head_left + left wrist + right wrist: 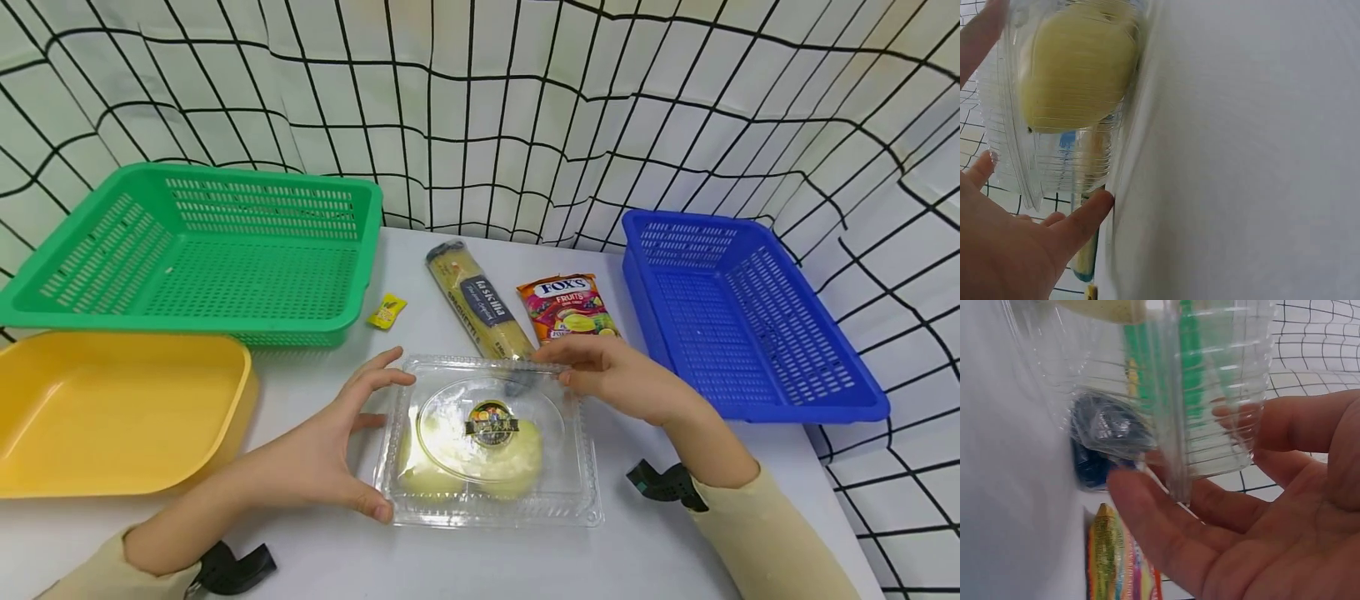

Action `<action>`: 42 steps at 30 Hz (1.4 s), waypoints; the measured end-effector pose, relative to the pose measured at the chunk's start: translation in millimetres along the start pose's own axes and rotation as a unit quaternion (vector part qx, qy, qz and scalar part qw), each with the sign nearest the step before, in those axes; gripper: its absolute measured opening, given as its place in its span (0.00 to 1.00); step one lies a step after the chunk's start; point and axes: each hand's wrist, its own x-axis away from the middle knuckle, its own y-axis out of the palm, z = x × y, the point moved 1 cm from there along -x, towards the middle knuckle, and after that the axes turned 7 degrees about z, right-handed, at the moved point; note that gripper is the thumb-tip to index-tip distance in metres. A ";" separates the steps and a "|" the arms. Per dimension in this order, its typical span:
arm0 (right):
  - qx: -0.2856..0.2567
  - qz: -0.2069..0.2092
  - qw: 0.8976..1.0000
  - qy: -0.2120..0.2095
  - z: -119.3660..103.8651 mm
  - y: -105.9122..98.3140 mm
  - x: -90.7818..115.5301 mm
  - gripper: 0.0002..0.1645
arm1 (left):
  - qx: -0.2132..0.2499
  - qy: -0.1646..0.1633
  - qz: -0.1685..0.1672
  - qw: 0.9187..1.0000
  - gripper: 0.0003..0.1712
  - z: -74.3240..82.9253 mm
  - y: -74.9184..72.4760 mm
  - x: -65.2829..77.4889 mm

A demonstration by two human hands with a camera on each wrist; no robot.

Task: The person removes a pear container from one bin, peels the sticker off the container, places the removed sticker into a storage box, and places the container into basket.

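A clear plastic clamshell container (491,508) with a round label on its closed lid sits in front of me. Inside are two pale yellow, rounded fruit-like pieces (1079,69); their kind is uncertain. My left hand (315,450) spreads along its left side, thumb at the near corner and index fingertip at the far corner, palm apart from the wall. At the far right corner, my right hand (618,379) has its thumb on the lid and bent fingers round the edge. Behind the container lie a spaghetti pack (480,300) and a FOX'S fruit candy bag (567,307), both partly hidden.
To the left, a green basket (262,275) stands behind a yellow tub (112,408). A blue basket (720,333) is at the right. One small yellow wrapped candy (387,311) lies beside the green basket. White sheeting with black netting (495,108) rises along the table's back.
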 end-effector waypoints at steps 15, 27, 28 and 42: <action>0.092 0.060 0.986 -0.127 -65.9 13.4 28.4 0.18 | 0.013 0.027 -0.011 0.999 0.81 -5.0 -3.6 -2.1; 0.124 -0.004 0.983 -0.138 -69.2 41.0 13.2 0.17 | 0.013 0.028 -0.011 0.999 0.83 -3.7 -1.0 -1.7; 0.126 -0.007 0.982 -0.138 -68.0 41.8 11.6 0.16 | 0.013 0.027 -0.010 1.000 0.83 -3.5 -0.9 -1.8; 0.117 -0.022 0.982 -0.148 -53.5 48.8 -3.7 0.22 | 0.008 0.026 -0.010 1.000 0.83 -1.7 -1.9 -2.9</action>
